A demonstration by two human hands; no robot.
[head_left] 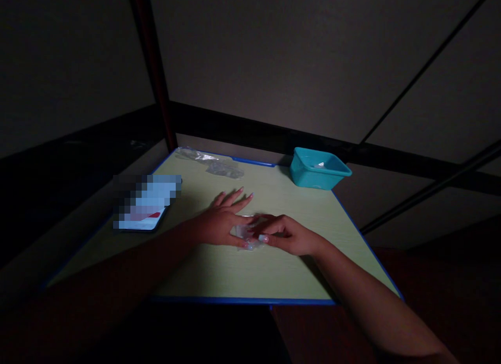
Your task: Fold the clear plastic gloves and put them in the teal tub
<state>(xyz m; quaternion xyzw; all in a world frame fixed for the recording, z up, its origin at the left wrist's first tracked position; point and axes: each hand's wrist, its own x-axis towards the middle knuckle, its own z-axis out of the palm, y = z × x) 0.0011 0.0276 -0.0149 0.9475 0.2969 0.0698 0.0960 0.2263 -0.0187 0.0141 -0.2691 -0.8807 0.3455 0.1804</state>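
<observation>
A small clear plastic bag (243, 231) lies on the middle of the table, partly covered by both hands. My left hand (219, 224) rests over its left side, fingers spread, the thumb and index finger touching the plastic. From the right, my right hand (287, 235) has its thumb and fingers closed on the bag's right side. Its fingertips are dark and partly hidden, so whatever lies inside the bag cannot be made out.
The pale table (242, 280) has a blue edge. A phone (146, 210) with a lit, blurred screen lies at the left. Crumpled clear plastic bags (225, 169) lie along the back. A teal basket (313, 177) with something shiny inside stands at the back right corner, near the wall.
</observation>
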